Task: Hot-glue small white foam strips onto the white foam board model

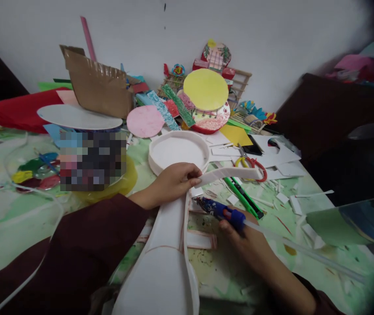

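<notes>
On my head view I have the left hand (174, 181) near the centre, pinching a white strip (228, 173) that points to three o'clock. At its four o'clock my right hand (248, 236) is wrapped round a blue glue gun (221, 211), nozzle near the white long-necked form (170, 227) stretching from twelve to six.

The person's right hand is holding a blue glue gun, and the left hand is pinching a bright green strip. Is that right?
Not quite: the strip pinched in the left hand is white, not bright green. The head view shows this. The rest is right: the right hand is holding a blue glue gun.
</notes>
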Demonstrator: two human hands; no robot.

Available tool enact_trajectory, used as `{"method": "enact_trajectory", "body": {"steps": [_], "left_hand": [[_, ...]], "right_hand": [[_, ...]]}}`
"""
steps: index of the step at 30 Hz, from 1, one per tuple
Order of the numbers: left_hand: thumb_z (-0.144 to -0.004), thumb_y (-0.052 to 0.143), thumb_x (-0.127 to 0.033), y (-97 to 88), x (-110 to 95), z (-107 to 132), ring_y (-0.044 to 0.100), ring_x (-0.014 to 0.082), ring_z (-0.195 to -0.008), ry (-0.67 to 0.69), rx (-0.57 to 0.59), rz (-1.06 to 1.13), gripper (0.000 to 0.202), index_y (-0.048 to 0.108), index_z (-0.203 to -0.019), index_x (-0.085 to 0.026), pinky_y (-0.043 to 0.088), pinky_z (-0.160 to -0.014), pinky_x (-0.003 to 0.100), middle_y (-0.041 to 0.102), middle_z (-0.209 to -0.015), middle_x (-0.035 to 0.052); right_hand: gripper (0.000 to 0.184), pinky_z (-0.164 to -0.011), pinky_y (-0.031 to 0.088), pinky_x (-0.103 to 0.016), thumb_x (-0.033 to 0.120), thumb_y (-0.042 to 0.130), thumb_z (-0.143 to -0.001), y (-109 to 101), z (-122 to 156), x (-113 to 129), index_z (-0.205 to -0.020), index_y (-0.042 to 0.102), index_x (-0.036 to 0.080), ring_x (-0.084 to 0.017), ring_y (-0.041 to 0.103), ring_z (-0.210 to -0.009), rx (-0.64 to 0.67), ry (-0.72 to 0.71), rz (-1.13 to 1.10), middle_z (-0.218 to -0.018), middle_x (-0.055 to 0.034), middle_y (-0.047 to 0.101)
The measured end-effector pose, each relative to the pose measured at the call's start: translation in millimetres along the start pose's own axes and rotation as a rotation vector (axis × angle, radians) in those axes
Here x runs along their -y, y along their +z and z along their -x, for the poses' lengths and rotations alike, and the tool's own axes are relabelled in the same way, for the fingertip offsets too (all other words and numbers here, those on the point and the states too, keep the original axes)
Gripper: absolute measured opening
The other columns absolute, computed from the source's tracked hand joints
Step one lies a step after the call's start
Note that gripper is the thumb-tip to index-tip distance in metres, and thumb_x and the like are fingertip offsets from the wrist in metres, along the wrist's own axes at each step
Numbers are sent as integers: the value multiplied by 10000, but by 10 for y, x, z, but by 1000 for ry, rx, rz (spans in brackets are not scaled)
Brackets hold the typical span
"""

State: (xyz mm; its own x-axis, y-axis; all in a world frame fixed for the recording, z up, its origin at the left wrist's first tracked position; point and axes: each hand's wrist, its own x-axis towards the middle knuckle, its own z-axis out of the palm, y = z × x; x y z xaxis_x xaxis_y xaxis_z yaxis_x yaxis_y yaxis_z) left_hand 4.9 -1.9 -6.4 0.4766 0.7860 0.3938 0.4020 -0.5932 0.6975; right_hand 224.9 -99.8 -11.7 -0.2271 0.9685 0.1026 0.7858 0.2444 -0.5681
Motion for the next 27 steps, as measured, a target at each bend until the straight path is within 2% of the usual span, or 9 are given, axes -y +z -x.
{"method": "enact_trajectory", "body": {"steps": [4,9,14,27], "left_hand": [[-826,553,-235,-2,-2,-1,573,139,-735,-6,4,21,95,609,-845,-161,428,-681,270,647,-799,18],[-825,555,-233,-14,-30,3,574,140,-744,-31,24,27,94,613,-852,-165,427,-683,276,660,-818,23],[-822,563,-226,-12,-25,4,571,136,-730,-26,19,35,80,614,-841,-166,426,-673,271,658,-804,17],[-820,577,-195,-10,-25,-3,573,134,-736,-15,25,5,53,614,-838,-161,422,-674,268,650,-787,9]], "right_hand": [[384,-680,496,-345,530,456,-836,19,-28,-18,-817,648,198,-228,616,-751,-42,57,-76,-807,-90,664],[471,-582,492,-348,613,436,-805,23,-42,-32,-771,643,191,-231,587,-664,-47,160,-94,-648,-68,599],[424,-543,465,-299,575,447,-830,24,-35,-38,-771,654,210,-206,570,-630,-75,129,-87,-583,-33,555],[411,-524,444,-287,555,443,-841,-11,-26,-17,-820,660,207,-194,560,-601,-56,133,-93,-572,-22,550]]}}
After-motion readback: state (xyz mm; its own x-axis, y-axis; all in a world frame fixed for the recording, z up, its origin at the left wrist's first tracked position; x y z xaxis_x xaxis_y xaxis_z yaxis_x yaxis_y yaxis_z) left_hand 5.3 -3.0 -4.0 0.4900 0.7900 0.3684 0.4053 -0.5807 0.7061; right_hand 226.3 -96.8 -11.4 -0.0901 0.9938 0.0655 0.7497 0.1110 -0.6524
